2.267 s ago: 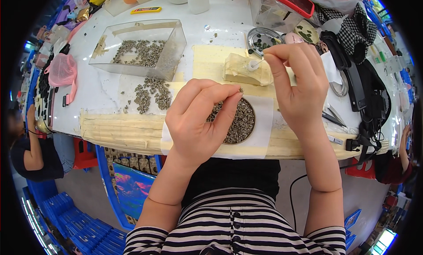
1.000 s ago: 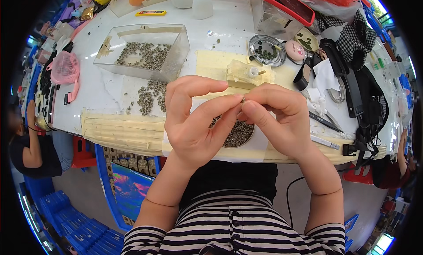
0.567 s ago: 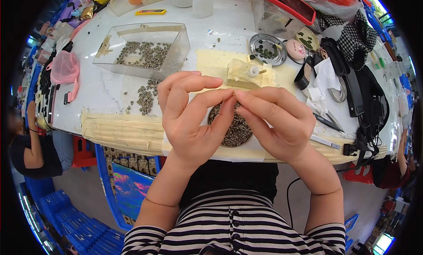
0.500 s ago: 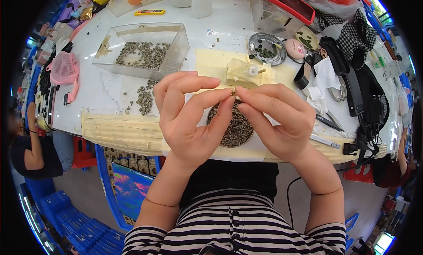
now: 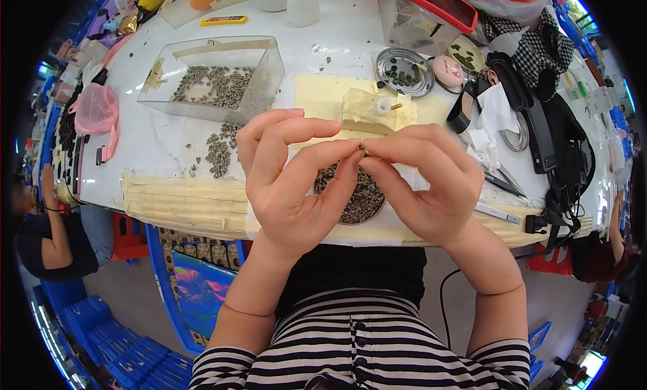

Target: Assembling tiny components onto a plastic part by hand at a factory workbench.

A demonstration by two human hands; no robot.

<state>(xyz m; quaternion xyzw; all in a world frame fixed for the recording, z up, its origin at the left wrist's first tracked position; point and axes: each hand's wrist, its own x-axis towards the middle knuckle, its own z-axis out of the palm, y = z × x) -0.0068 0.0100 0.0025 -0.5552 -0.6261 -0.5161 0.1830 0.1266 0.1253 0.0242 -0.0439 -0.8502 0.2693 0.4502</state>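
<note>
Both hands meet above a round dish (image 5: 367, 221) full of small metallic parts. My left hand (image 5: 290, 188) pinches a tiny brass-coloured metal part (image 5: 362, 148) between thumb and index finger, its other fingers curled loosely apart. On the same part, the thumb and index finger of my right hand (image 5: 428, 181) close from the other side. The part is too small to make out further. Just beyond my fingertips sits a tape-wrapped block (image 5: 367, 114) with a small white cup and a short stick on it.
A clear box (image 5: 263, 93) of similar small parts stands at the back left, with a loose pile (image 5: 219, 154) before it. A metal dish (image 5: 404, 73) holds dark green pieces. Tweezers (image 5: 509, 181), straps (image 5: 461, 110) and a cutter (image 5: 497, 213) lie right. A person (image 5: 57, 235) sits far left.
My right thumb has come up to the tiny part, and my fingertips have closed together around it. The view has shifted slightly.
</note>
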